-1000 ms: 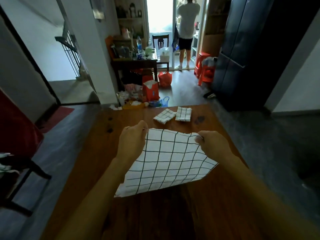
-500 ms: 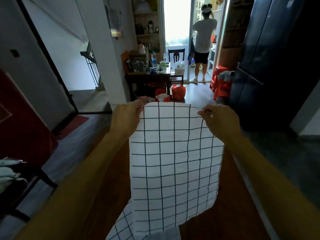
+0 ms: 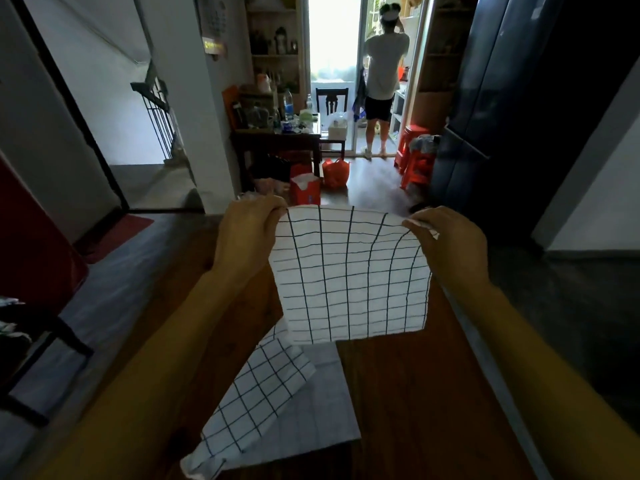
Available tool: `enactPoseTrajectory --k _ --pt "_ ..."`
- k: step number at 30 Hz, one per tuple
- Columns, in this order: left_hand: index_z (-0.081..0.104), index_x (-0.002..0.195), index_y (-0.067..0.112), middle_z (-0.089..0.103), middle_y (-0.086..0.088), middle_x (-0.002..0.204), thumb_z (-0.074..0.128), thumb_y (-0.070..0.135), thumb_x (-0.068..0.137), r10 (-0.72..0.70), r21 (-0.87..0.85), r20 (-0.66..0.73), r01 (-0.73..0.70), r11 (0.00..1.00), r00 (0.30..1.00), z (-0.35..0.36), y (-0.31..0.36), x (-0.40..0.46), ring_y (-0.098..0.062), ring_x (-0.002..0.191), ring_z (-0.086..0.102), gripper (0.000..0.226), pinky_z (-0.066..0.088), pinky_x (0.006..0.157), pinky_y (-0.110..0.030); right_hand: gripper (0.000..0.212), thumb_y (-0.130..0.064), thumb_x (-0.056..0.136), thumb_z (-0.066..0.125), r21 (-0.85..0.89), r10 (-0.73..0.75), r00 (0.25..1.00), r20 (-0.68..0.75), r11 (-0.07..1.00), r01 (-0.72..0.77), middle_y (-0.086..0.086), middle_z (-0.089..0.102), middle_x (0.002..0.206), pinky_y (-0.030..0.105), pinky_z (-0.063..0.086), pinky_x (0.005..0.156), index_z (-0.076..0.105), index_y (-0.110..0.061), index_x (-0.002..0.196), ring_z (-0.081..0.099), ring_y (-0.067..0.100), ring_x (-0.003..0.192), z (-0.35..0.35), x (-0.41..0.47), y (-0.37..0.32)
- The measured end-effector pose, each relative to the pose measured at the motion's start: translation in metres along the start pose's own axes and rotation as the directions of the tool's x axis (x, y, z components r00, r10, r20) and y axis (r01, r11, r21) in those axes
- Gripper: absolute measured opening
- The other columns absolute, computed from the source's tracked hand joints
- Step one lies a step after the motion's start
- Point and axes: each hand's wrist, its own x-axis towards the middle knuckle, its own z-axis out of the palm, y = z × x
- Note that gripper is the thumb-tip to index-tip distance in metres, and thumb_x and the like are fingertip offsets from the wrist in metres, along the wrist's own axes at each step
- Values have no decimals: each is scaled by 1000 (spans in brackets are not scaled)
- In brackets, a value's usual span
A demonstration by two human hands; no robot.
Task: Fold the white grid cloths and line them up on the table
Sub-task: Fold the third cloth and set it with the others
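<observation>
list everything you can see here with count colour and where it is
grid cloth: 1, white with black lines, held up over the table by its top corners
second grid cloth: 1, white with black lines, lying on the table's near left part
table: 1, dark brown wood, under the cloths
side table: 1, dark, cluttered, far left of the doorway
chair: 1, dark, by the doorway
stools: stacked, red, far right
bags: 2, red, on the far floor
person: 1, white top, in the doorway
left hand: pinching the top left corner
right hand: pinching the top right corner

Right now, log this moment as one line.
left hand: pinching cloth corner | right hand: pinching other corner | grid cloth: held up above table
</observation>
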Motion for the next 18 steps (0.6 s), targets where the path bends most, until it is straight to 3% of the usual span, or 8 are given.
enactPoseTrajectory --k 5,8,11,13,15,18 --pt "71 100 9 71 -9 97 58 12 90 -10 -100 106 21 995 994 -14 9 -101 -22 86 64 16 45 77 -27 19 -32 85 71 -73 68 988 141 996 -58 2 72 89 29 47 69 75 -14 89 64 19 81 -12 -104 -18" --pt "70 104 12 72 -7 99 60 13 91 -82 -111 202 106 988 976 -9 1 -158 -22 88 65 17 53 78 -35 11 -15 84 73 -121 96 952 292 991 -62 5 73 96 28 47 77 75 -14 95 66 22 86 -21 -162 -25" --pt "72 102 11 73 -7 96 64 8 89 15 -84 310 12 996 951 -6 -4 -209 -26 84 66 16 53 76 -36 16 -5 86 68 -122 139 921 364 987 -101 10 72 100 25 44 80 74 -8 101 66 25 89 -25 -208 -28" --pt "73 98 8 74 -9 91 70 2 82 67 -65 350 -47 997 935 -6 -1 -236 -28 79 67 17 51 73 -34 16 -7 87 67 -115 153 902 403 987 -116 8 72 100 29 49 81 73 -9 102 65 24 89 -24 -236 -31" --pt "74 94 8 74 -9 86 74 0 78 80 -38 379 -71 997 922 -5 1 -257 -28 75 67 18 51 71 -33 18 -8 86 67 -110 161 884 438 986 -125 7 71 99 33 53 81 73 -10 103 65 23 89 -22 -262 -28" --pt "74 95 10 74 -9 85 74 3 79 69 3 458 -79 997 886 1 0 -283 -28 77 67 18 51 75 -35 18 -7 86 67 -124 176 871 458 983 -133 5 70 99 29 49 77 73 -11 103 63 21 88 -21 -294 -23"
